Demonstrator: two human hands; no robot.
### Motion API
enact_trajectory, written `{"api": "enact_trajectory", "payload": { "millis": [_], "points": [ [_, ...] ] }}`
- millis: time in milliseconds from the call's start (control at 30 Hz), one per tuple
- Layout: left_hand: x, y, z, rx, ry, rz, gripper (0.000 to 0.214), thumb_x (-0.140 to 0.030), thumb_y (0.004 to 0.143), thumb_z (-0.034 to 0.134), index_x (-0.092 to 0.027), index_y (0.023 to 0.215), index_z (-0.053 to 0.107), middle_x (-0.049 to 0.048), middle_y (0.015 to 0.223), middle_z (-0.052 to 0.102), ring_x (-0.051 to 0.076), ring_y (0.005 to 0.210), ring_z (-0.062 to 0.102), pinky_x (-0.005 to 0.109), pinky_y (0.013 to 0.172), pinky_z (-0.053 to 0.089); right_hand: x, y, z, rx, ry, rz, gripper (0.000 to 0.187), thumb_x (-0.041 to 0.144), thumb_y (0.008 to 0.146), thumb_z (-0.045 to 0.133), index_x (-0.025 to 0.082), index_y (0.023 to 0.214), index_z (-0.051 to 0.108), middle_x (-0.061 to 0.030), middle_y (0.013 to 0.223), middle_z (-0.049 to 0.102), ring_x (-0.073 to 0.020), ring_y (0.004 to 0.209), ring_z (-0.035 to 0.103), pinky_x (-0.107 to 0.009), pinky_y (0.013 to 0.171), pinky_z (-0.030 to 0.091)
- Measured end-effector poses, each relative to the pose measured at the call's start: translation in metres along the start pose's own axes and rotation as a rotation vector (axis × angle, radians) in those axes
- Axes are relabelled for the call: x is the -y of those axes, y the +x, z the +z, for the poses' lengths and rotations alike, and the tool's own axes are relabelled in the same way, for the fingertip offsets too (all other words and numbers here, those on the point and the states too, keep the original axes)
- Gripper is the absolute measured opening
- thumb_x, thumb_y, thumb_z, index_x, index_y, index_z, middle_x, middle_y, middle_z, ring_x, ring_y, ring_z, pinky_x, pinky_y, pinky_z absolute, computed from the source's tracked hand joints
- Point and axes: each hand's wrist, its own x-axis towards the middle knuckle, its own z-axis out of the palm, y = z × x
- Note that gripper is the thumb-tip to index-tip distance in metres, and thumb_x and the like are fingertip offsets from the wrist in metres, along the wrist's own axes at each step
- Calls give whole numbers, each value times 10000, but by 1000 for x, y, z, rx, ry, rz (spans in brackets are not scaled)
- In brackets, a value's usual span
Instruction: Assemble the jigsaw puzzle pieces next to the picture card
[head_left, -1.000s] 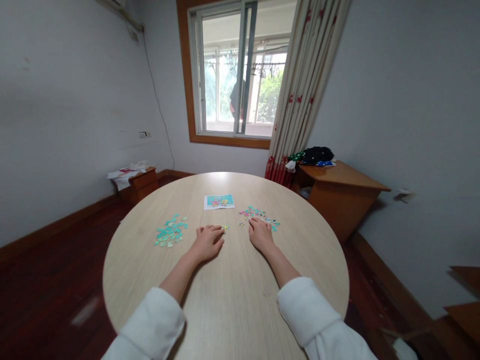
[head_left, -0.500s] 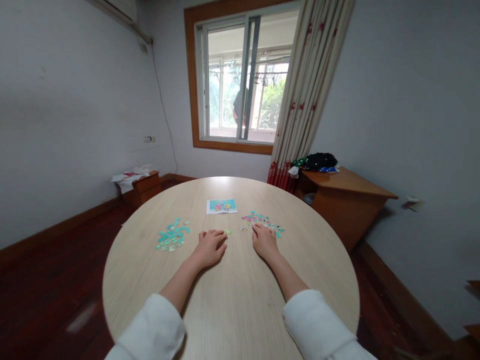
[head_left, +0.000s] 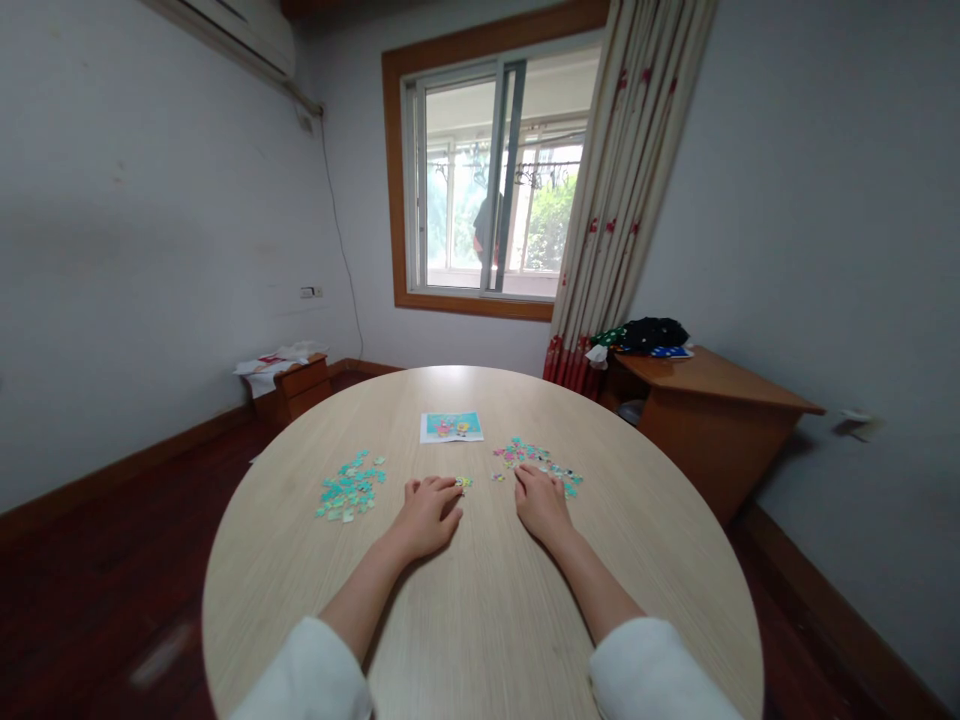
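My left hand (head_left: 429, 517) lies palm down on the round table (head_left: 465, 630), its fingers stretched forward and loosely apart. Its fingertips touch a small cluster of yellow jigsaw puzzle pieces (head_left: 465, 484). On the right, my right hand (head_left: 544, 503) rests with bent fingers at the near edge of a pile of pink, teal and white puzzle pieces (head_left: 517, 452), partly covering it. No piece shows in either hand. A loose puzzle piece (head_left: 498, 477) lies between the hands. Beyond them is a picture card (head_left: 452, 427) showing pink and yellow cartoon figures on blue.
Left of my left hand spreads a pile of teal and pale green puzzle pieces (head_left: 350, 487). A wooden desk (head_left: 720, 420) with dark clothes (head_left: 649, 334) stands at the right. Papers lie on a small cabinet (head_left: 304, 385) at the far left, and a window (head_left: 495, 180) is ahead.
The view has tilted slightly up, so the table and hands appear lower. Both hands stay beside the same pieces, with little visible movement of the fingers.
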Motion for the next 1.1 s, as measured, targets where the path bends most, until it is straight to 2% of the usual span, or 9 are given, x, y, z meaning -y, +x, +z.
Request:
{"api": "enact_trajectory", "payload": {
  "millis": [933,1100],
  "points": [
    [-3,0,-2,2,8,-23,358,-233,854,492,-222,1190,614,108,1336,566,267,1245,473,520,1039,277,7,-3,-9,28,8,22,354,121,904,395,165,1171,624,-115,1342,558,-203,1271,474,-377,1043,279],
    [-1,1,1,-13,-4,-21,362,-234,853,495,-216,1195,611,119,1326,573,266,1232,481,529,1034,278,7,-3,-10,13,15,8,335,118,891,412,168,1130,641,-116,1301,584,-207,1221,507,-361,1009,298]
  ]
}}
